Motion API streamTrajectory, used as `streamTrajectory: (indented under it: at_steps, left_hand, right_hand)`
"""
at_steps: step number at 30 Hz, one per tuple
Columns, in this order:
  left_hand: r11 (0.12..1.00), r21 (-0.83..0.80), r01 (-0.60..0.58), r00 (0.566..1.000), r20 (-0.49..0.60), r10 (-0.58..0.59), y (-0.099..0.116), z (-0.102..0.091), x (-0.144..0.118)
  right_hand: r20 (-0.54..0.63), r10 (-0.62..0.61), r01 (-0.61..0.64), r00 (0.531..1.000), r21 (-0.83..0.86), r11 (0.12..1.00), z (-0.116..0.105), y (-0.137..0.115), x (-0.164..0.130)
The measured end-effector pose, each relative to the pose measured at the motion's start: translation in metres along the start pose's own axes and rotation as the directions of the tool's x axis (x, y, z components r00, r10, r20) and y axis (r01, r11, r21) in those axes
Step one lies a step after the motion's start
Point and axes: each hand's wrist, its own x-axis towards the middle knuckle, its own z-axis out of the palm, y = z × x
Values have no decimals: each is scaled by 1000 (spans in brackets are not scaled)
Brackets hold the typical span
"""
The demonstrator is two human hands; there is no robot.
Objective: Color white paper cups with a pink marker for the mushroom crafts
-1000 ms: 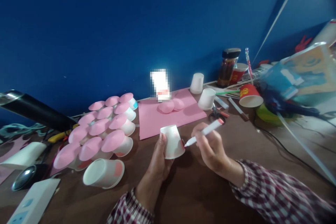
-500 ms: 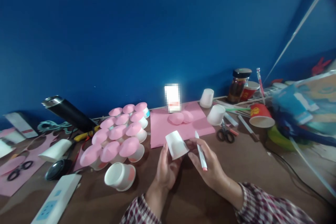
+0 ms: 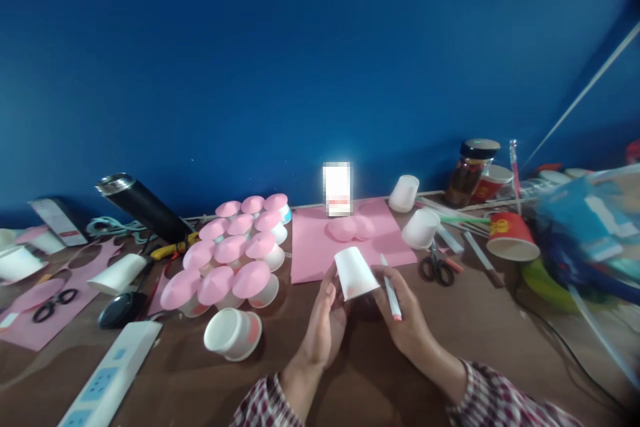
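Note:
My left hand point(image 3: 324, 327) and my right hand point(image 3: 406, 320) hold a small white paper cup point(image 3: 354, 273) upside down between them, above the brown table point(image 3: 465, 327). A pink mark shows near the cup's rim. A white marker with a pink end point(image 3: 391, 296) lies along my right hand's fingers, tip pointing away from the cup. Both sleeves are plaid.
A cluster of white cups topped with pink cones point(image 3: 235, 255) stands to the left; one cup point(image 3: 233, 333) lies on its side near it. A pink sheet point(image 3: 313, 247) lies behind, scissors point(image 3: 437, 268) and red cups point(image 3: 513, 237) to the right, a power strip point(image 3: 110, 373) at lower left.
The marker swung from touching the cup's side to lying along my right fingers. Both hands now turn the cup between them. The view shifted right and up.

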Motion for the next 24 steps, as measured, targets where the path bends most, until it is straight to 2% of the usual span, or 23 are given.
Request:
streamTrajectory:
  at_steps: [10,17,24]
  left_hand:
    - [999,48,23,999,-50,-20,4,1,2]
    - [995,81,58,990,-132,-47,3,-4,6]
    - [990,138,28,997,-77,-18,2,-4,3]
  right_hand:
    - [2,-17,17,1000,43,999,-1,-2,1]
    - [14,75,-76,997,101,992,1,6,0]
    - [18,28,-30,999,126,992,3,7,-1]
